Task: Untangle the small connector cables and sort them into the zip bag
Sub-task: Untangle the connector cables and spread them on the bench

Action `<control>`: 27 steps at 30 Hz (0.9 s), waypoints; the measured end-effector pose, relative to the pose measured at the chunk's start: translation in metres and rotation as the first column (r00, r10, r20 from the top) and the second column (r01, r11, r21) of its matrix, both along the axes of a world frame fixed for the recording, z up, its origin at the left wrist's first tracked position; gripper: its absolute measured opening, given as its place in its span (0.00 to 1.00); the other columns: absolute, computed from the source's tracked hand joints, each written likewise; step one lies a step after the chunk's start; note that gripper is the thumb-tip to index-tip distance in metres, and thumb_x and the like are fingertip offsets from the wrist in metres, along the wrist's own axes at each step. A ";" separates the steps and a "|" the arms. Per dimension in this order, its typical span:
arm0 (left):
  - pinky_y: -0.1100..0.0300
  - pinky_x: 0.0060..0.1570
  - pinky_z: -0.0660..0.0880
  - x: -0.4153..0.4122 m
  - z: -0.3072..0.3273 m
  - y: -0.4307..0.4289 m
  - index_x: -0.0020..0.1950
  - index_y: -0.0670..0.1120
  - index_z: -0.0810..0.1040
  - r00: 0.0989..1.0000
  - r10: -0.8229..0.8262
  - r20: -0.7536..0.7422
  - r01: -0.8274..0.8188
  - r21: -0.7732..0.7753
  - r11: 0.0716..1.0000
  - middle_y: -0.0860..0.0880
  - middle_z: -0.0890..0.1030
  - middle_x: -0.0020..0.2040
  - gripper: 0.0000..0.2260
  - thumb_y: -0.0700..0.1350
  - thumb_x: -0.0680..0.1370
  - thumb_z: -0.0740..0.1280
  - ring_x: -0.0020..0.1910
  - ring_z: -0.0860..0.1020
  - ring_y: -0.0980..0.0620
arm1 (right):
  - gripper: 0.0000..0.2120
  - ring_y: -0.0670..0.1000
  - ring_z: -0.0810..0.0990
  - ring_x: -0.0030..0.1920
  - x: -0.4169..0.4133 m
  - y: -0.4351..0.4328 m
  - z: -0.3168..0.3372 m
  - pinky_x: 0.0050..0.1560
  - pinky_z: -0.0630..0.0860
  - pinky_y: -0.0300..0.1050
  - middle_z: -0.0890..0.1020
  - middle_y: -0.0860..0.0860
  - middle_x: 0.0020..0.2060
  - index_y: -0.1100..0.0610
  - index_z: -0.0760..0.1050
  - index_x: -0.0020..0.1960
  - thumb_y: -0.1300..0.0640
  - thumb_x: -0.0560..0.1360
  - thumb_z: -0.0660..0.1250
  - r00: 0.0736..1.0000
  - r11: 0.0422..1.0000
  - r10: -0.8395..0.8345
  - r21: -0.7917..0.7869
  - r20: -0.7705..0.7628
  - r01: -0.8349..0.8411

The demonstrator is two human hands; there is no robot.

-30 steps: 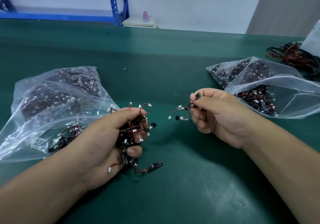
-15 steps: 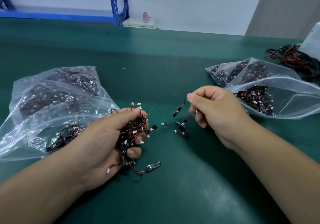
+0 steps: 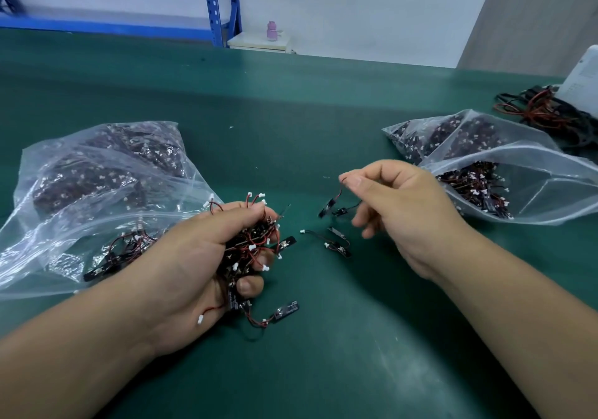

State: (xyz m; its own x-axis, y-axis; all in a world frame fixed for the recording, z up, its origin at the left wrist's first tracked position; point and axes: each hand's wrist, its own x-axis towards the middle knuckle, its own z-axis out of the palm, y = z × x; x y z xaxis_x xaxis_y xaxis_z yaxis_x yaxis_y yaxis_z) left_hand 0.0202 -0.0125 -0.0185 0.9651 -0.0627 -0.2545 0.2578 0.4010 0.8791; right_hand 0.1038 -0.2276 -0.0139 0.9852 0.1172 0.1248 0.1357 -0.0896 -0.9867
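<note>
A person's left hand (image 3: 194,273) rests on a green desk (image 3: 323,354), its fingers (image 3: 241,216) clamped round a tangled bundle (image 3: 250,244) of small red-and-black connector cables, probably to anchor the knot while strands are drawn out. Just right of those fingers the right hand (image 3: 404,211) hovers, thumb and forefinger pinched together on one cable (image 3: 335,199), which dangles apart from the bundle. Beneath the right fingers, a few separated cables (image 3: 336,240) lie loose on the desk. Further right, a zip bag (image 3: 550,166) gapes toward the fingers, seemingly ready to receive sorted pieces. A fuller plastic bag (image 3: 97,172) sits beyond the left fingers.
</note>
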 end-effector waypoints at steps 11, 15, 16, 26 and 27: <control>0.63 0.24 0.66 0.014 -0.014 0.009 0.42 0.48 0.84 0.999 -0.019 0.038 0.019 0.010 1.000 0.44 0.79 0.36 0.20 0.55 0.56 0.83 0.26 0.73 0.50 | 0.09 0.44 0.64 0.26 0.016 -0.028 -0.001 0.28 0.64 0.41 0.72 0.50 0.25 0.61 0.71 0.35 0.56 0.69 0.65 0.916 0.816 -0.292 -0.427 0.275 0.389; 0.62 0.25 0.67 0.015 -0.015 0.010 0.43 0.47 0.84 0.999 -0.028 0.039 0.028 0.003 1.000 0.44 0.79 0.36 0.22 0.55 0.55 0.83 0.26 0.73 0.50 | 0.11 0.46 0.62 0.25 0.015 -0.025 -0.004 0.30 0.63 0.43 0.67 0.45 0.23 0.63 0.70 0.36 0.56 0.68 0.66 0.937 0.835 -0.247 -0.436 0.248 0.335; 0.62 0.25 0.67 0.015 -0.016 0.010 0.43 0.47 0.84 0.999 -0.028 0.040 0.028 0.001 1.000 0.44 0.79 0.36 0.22 0.55 0.55 0.83 0.26 0.73 0.50 | 0.11 0.45 0.62 0.25 0.015 -0.023 -0.004 0.29 0.63 0.43 0.66 0.45 0.22 0.63 0.70 0.36 0.56 0.68 0.67 0.940 0.840 -0.236 -0.435 0.248 0.326; 0.63 0.24 0.67 0.013 -0.016 0.009 0.43 0.48 0.84 0.998 -0.041 0.049 0.041 -0.001 0.999 0.44 0.79 0.36 0.23 0.55 0.54 0.83 0.26 0.73 0.50 | 0.12 0.42 0.74 0.44 0.004 -0.017 -0.007 0.50 0.70 0.47 0.74 0.43 0.42 0.51 0.72 0.32 0.53 0.66 0.75 0.951 0.805 -0.038 -0.554 0.306 0.211; 0.63 0.24 0.67 0.013 -0.016 0.009 0.43 0.48 0.84 0.998 -0.036 0.052 0.036 -0.002 0.999 0.44 0.80 0.37 0.22 0.55 0.54 0.83 0.26 0.73 0.51 | 0.10 0.45 0.74 0.51 0.002 -0.017 -0.004 0.58 0.70 0.50 0.74 0.41 0.46 0.48 0.74 0.36 0.50 0.64 0.75 0.958 0.801 0.047 -0.584 0.283 0.133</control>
State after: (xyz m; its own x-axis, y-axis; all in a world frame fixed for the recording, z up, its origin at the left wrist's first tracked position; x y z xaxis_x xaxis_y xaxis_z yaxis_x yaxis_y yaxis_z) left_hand 0.0329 -0.0032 -0.0349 0.9740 -0.0986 -0.2040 0.2265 0.3947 0.8905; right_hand 0.1061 -0.2449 -0.0179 0.9277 0.2149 0.3053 0.3688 -0.6541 -0.6604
